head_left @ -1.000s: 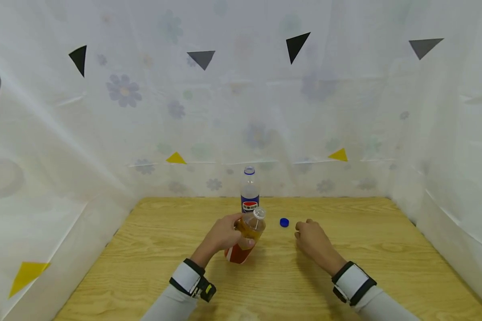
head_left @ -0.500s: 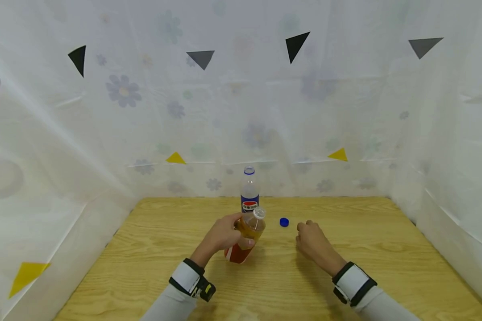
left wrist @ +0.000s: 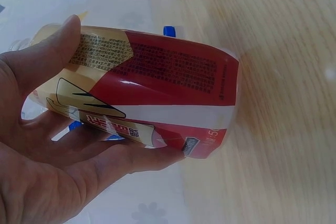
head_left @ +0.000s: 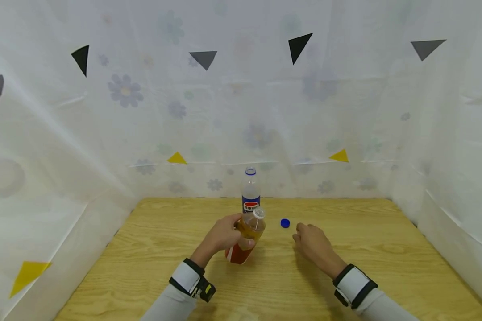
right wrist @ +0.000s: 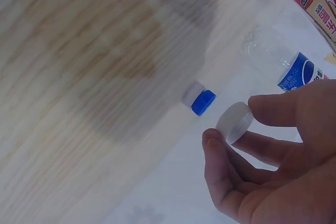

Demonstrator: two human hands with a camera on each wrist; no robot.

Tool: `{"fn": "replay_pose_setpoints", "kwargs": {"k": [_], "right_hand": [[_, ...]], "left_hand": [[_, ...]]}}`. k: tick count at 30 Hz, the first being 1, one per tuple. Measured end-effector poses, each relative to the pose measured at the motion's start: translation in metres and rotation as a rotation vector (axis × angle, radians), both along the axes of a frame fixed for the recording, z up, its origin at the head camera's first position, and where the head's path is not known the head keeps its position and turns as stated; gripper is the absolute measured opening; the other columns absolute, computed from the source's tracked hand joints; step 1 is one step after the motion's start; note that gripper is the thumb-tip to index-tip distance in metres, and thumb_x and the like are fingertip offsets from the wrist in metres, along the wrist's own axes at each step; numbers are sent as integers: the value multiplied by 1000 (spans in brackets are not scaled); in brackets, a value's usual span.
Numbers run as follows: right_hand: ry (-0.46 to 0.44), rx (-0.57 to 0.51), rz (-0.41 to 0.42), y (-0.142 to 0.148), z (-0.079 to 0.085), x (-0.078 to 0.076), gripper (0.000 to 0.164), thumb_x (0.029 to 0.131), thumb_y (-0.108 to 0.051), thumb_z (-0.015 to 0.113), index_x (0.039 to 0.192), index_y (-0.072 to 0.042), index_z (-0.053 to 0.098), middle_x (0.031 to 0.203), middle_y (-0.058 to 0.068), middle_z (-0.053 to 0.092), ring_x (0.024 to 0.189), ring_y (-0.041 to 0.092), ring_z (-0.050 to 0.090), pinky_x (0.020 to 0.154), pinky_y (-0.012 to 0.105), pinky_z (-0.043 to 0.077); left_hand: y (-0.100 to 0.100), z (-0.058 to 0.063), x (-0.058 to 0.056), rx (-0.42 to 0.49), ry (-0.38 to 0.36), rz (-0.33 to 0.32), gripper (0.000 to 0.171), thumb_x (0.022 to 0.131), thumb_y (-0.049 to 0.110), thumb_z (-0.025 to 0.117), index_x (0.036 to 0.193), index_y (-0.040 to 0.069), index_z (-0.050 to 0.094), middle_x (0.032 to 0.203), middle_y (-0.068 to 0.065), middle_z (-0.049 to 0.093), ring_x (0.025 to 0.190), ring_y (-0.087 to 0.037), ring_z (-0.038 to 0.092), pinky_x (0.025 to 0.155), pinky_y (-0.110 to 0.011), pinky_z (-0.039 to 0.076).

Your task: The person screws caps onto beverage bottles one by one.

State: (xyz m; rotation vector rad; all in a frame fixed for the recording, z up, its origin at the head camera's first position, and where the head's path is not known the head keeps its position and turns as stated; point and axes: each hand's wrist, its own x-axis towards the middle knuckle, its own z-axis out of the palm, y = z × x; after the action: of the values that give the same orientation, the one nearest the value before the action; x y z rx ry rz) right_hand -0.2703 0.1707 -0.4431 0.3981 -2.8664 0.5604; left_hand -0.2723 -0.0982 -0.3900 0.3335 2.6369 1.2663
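Observation:
My left hand [head_left: 221, 234] grips a bottle with a red and gold label [head_left: 241, 253], its uncapped mouth leaning to the right in the head view. The left wrist view shows the thumb and fingers wrapped about the label [left wrist: 173, 72]. Between the thumb and fingers of my right hand [head_left: 315, 247] is a white bottle cap [right wrist: 234, 123], pinched just above the table; the head view hides it. A blue bottle cap [head_left: 285, 223] lies on the table to the left of that hand. Behind the gripped bottle stands an uncapped clear bottle with a blue label [head_left: 251, 189], upright, its lower part hidden.
Both hands work over a wood-grain table [head_left: 176, 285]. White patterned sheeting [head_left: 241, 111] rises at the back and both sides, marked with black, grey and yellow triangles.
My right hand shifts very slightly left, toward the blue cap. The left hand and its bottle stay in place, and the view drifts a little.

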Motion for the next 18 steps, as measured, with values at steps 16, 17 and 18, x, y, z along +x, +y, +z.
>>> {"fn": "replay_pose_setpoints", "kwargs": {"k": [16,17,18], "right_hand": [[-138,-105,-54,0,3,1,13,92,-5,60,99,4,53,66,9,53,53,18,47,50,30,36],[-136,-95,-57,0,3,1,14,92,-5,61,99,5,55,68,10,54,55,20,49,51,31,38],[-127,-77,-58,1,3,1,16,92,-6,61,101,6,56,73,13,56,61,24,54,54,35,43]], "left_hand": [[2,0,-1,-17,-7,-2,72,77,23,86,142,13,57,136,-13,64,126,-40,59,106,-61,46],[2,0,-1,-19,-12,1,73,77,23,85,143,13,56,137,-13,63,127,-40,58,106,-61,45],[2,1,-1,-19,-15,3,74,77,23,85,144,13,56,138,-13,63,127,-40,58,106,-61,45]]}}
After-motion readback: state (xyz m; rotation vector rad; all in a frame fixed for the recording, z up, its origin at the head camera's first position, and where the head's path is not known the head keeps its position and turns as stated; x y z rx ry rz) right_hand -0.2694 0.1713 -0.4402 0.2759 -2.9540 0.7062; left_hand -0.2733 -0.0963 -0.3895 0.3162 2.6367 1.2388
